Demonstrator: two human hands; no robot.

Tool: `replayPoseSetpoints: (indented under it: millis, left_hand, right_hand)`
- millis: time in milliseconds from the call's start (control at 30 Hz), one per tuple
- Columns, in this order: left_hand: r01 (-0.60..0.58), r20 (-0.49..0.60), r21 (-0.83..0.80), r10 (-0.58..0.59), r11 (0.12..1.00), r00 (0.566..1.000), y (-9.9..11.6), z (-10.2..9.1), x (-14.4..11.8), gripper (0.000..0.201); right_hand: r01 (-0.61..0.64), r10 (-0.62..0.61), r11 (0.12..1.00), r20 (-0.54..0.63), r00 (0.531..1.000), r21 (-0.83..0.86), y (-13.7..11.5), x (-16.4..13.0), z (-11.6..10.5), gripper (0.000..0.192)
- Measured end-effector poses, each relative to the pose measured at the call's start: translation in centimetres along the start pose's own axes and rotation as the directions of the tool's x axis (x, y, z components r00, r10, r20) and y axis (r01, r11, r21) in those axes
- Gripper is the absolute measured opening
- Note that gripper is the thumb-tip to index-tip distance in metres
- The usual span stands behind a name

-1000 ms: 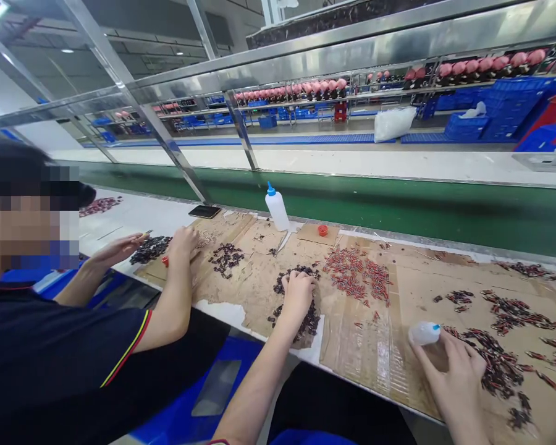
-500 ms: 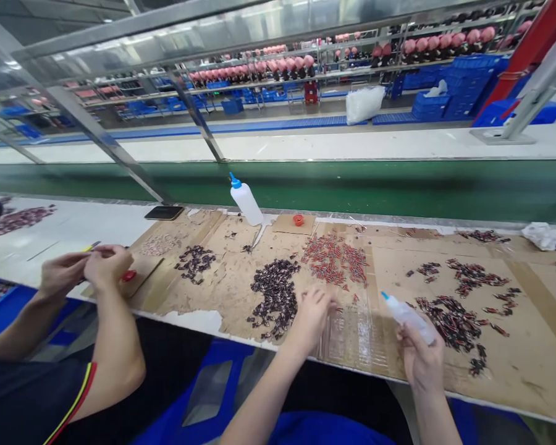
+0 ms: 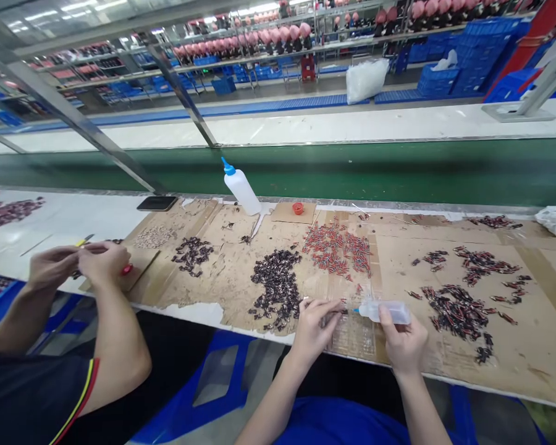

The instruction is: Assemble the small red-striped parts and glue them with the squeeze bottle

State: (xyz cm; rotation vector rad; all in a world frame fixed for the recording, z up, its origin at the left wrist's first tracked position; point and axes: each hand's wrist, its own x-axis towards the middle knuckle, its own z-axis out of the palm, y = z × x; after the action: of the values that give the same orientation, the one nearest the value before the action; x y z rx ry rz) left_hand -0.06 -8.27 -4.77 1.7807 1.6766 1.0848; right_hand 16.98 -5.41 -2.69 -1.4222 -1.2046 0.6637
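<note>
Seemingly part-done: slim red-and-black pieces lie heaped, black parts remain; left fingers pinch a dark piece, right fingers a translucent bottle.

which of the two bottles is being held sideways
The translucent bottle in the right hand, its blue tip toward the left hand; the white bottle stands with no hand on it.

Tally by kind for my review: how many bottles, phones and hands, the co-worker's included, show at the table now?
Bottles: 2 (standing bottle, held bottle)
Phones: 1 (dark phone)
Hands: 4 (left hand, right hand, co-worker's left hand, co-worker's right hand)
Total: 7
</note>
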Motion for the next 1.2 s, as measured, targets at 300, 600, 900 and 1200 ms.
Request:
replayPoseSetpoints:
  millis: [300, 600, 900, 1200]
  left_hand:
    - [0.083, 0.024, -0.044, -0.082, 0.996, 0.996, 0.28, -0.07, 0.04, 0.022]
    - [0.095, 0.033, -0.024, -0.095, 0.995, 0.995, 0.69, -0.38, 0.19, 0.016]
    - [0.101, 0.039, -0.045, -0.099, 0.994, 0.994, 0.70, -0.41, 0.17, 0.016]
    - [0.086, 0.025, -0.008, -0.085, 0.996, 0.996, 0.66, -0.29, 0.12, 0.017]
  right_hand:
    - [0.082, -0.068, 0.991, 0.128, 0.989, -0.108, 0.12, -0.04, 0.04, 0.043]
    - [-0.022, 0.029, 0.996, 0.084, 0.996, -0.084, -0.30, 0.01, 0.08, 0.039]
    - [-0.091, 0.093, 0.996, 0.134, 0.987, -0.023, -0.37, 0.12, 0.10, 0.040]
    - [-0.139, 0.136, 0.989, 0.061, 0.989, 0.046, -0.33, 0.30, 0.12, 0.037]
